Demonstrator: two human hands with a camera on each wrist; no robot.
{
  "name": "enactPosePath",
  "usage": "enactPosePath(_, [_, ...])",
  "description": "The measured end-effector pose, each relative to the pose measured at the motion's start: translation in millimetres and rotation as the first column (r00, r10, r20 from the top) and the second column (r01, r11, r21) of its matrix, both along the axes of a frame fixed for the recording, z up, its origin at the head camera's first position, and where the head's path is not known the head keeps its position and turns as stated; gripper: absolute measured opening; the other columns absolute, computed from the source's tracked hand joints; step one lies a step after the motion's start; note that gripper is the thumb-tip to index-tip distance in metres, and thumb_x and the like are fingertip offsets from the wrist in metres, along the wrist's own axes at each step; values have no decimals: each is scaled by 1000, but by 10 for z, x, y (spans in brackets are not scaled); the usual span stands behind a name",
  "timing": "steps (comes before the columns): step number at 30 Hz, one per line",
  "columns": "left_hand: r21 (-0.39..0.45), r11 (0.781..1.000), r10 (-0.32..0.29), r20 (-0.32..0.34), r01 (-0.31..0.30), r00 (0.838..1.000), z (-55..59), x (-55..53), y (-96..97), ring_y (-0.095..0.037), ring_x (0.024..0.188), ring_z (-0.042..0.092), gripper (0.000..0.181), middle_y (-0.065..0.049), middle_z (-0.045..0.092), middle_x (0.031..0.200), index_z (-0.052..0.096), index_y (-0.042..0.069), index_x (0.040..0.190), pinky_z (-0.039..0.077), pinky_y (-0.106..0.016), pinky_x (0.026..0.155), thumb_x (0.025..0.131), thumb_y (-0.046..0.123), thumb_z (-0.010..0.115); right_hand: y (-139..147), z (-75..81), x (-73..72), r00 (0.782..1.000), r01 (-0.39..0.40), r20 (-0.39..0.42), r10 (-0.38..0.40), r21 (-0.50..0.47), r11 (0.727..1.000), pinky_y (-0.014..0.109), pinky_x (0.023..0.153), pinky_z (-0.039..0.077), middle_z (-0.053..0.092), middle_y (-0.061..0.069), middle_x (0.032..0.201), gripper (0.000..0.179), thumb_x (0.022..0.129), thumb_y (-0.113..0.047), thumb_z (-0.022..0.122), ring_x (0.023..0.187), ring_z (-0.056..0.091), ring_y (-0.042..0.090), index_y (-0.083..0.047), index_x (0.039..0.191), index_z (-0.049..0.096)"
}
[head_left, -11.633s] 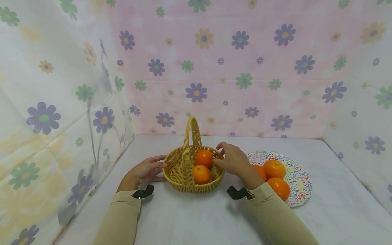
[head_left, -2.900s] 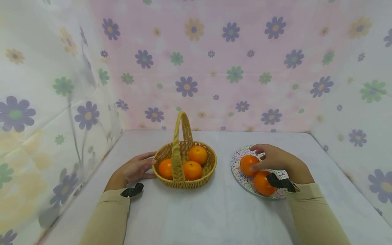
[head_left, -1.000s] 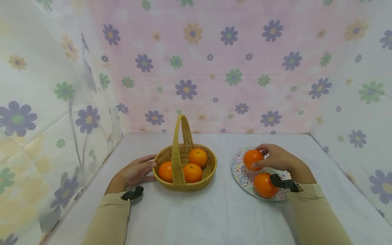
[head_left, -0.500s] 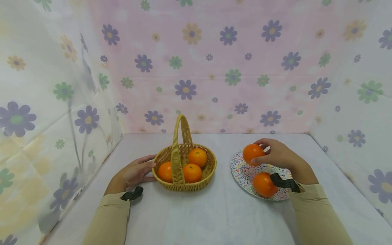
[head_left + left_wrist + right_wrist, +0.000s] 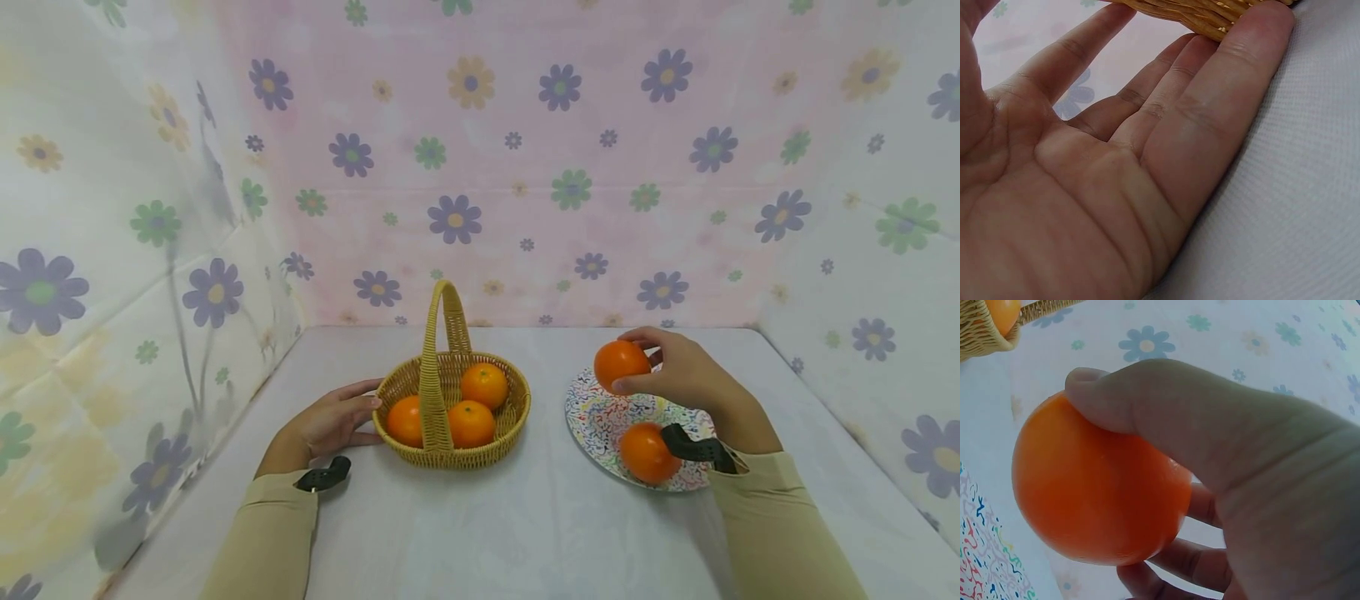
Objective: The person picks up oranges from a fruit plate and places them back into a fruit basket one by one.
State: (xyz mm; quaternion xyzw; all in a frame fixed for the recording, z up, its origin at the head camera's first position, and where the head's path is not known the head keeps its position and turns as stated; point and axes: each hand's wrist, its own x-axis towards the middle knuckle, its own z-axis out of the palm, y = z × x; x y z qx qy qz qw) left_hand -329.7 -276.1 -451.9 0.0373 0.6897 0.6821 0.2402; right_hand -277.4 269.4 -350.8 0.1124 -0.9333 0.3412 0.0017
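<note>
My right hand (image 5: 678,371) holds an orange (image 5: 622,367) between thumb and fingers, raised over the far part of the round plate (image 5: 588,417) with its multicoloured squiggles. In the right wrist view the thumb lies across the top of this orange (image 5: 1100,487), fingers beneath. A second orange (image 5: 649,453) rests on the plate's near side, partly behind the wrist camera. My left hand (image 5: 333,423) touches the left side of a yellow wicker basket (image 5: 480,457), its fingers nearly straight in the left wrist view against the woven wall (image 5: 1179,12). Three oranges (image 5: 471,424) lie inside the basket.
The basket's tall arched handle (image 5: 431,358) rises across its middle. A white cloth (image 5: 480,533) covers the table. Flower-patterned fabric (image 5: 510,167) hangs behind and along both sides. Black wrist cameras (image 5: 324,475) stick out from both cuffs.
Over the last second my right hand has lifted the orange off the plate. Since the earliest frame, the basket's oranges have gone from two to three. My left hand stays at the basket.
</note>
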Motion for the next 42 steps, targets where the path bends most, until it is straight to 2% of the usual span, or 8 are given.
enactPosePath(14, [8,1000,-19,-10,20,1000,25,23,0,-15,132,57,62,-9,40,165,35,14,161,54,-57,103,105,23,61,-56,54,26,998,20,-63,-19,9,1000,31,73,53,62,9,125,80,76,-51,90,105,56,29,-20,142,57])
enactPosePath(21, [20,1000,-15,-12,15,1000,22,43,10,-13,128,61,62,-9,44,162,34,12,162,55,-57,102,105,20,59,-113,41,-10,991,-16,-134,13,-21,1000,34,73,54,63,6,126,79,77,-49,90,104,54,28,-22,145,58])
enactPosePath(29, [20,1000,-22,-6,22,1000,8,30,-10,-14,127,62,63,-10,43,163,32,12,162,55,-56,102,106,19,59,-237,63,-53,990,-34,-135,27,-51,998,35,75,59,63,7,129,76,76,-48,91,107,59,29,-19,138,56])
enactPosePath(33, [23,999,-26,-7,27,1000,-4,17,-19,-15,128,61,64,-10,40,165,32,13,163,55,-56,102,105,20,59,-298,80,-71,991,-44,-127,37,-59,997,41,82,61,61,7,130,75,76,-42,92,112,61,30,-18,134,51])
enactPosePath(39, [29,999,-42,-20,42,999,-8,11,-22,-16,129,61,62,-11,40,165,32,12,163,55,-56,102,106,20,57,-412,92,-85,987,-86,-143,77,-57,995,48,86,63,54,14,134,81,78,-27,90,114,61,35,-14,145,45])
enactPosePath(42, [22,999,-38,-19,39,999,-12,16,-21,-17,130,60,63,-11,39,165,32,12,162,55,-56,102,106,20,58,-474,94,-93,985,-98,-145,90,-48,994,48,88,63,50,15,134,78,78,-22,88,113,59,34,-14,144,48])
